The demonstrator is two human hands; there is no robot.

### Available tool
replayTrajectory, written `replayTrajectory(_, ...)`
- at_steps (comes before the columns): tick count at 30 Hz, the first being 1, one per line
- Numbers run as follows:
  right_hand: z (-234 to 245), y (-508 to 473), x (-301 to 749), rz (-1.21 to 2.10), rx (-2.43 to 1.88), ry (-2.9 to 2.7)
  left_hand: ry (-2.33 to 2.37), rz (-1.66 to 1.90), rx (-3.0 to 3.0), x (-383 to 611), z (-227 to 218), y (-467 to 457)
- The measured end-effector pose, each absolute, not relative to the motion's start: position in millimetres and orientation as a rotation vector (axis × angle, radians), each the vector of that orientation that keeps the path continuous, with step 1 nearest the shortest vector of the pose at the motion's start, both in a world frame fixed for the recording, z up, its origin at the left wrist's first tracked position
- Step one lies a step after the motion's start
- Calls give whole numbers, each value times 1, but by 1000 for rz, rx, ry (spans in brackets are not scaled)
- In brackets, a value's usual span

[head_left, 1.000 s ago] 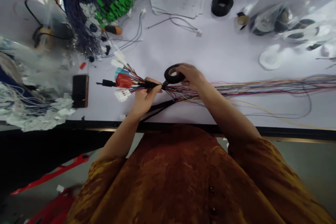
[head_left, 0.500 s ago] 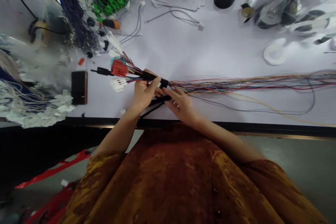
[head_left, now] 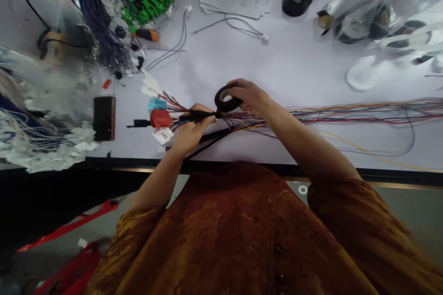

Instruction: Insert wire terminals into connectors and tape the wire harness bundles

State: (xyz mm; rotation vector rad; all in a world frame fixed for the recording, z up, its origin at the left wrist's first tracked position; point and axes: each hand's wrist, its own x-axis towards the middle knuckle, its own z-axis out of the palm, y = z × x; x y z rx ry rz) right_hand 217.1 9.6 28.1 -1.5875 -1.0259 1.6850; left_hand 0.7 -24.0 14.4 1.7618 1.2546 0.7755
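A wire harness (head_left: 332, 114) lies sideways, connectors (head_left: 161, 118) pointing left; the closed left hand (head_left: 190, 131) grips it, while the right hand (head_left: 251, 97), open-fingered a moment ago, now clasps a roll of black electrical tape (head_left: 226, 98).

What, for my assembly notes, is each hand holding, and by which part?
The left hand grips the wire harness at its black-taped section behind the connectors; the right hand holds a roll of black tape by its rim.

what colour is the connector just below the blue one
Red connector, clearest in the head view.
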Motion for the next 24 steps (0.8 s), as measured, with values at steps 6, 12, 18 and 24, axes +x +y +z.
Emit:
replayTrajectory(6,25,-96,203,1212,-1481,-1163,1126,810,1483,14,11,-12)
replayTrajectory(12,-12,-130,150,1112,-1400,-1554,1213,781,1488,28,24,-13)
replayTrajectory(18,-1,-81,200,1088,-1445,-1348,1056,811,1572,23,27,-30)
replayTrajectory(24,-1,-13,211,1766,-1535,-1027,988,769,2040,13,13,-32)
